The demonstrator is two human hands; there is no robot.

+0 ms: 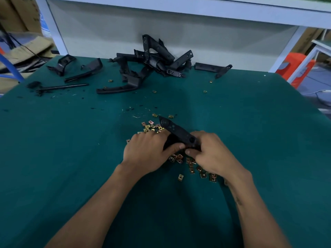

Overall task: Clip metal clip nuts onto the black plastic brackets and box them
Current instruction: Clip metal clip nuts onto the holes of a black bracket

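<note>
Holding one long black plastic bracket (179, 134) between them, both hands meet just below the middle of the head view, above the dark green table mat (71, 158). The left hand (148, 153) curls its fingers and thumb around the bracket's near end from the nine o'clock side. The right hand (209, 153) grips the same end from three o'clock, its thumb pressed against the black plastic. The bracket's far, rounded end angles up toward eleven o'clock. Whether a clip is already seated on it cannot be told.

Small brass-coloured metal clip nuts (192, 167) lie scattered on the mat under and around the hands, one cluster at twelve o'clock from the left knuckles, another trailing toward five o'clock beneath the right wrist. A few strays sit farther up the mat.

At twelve o'clock, against the white back panel (179, 33), rests a tangled heap of black plastic brackets (157, 59). More loose black pieces (75, 68) lie toward ten o'clock. An orange plastic stool (293, 65) stands off the table at two o'clock.
</note>
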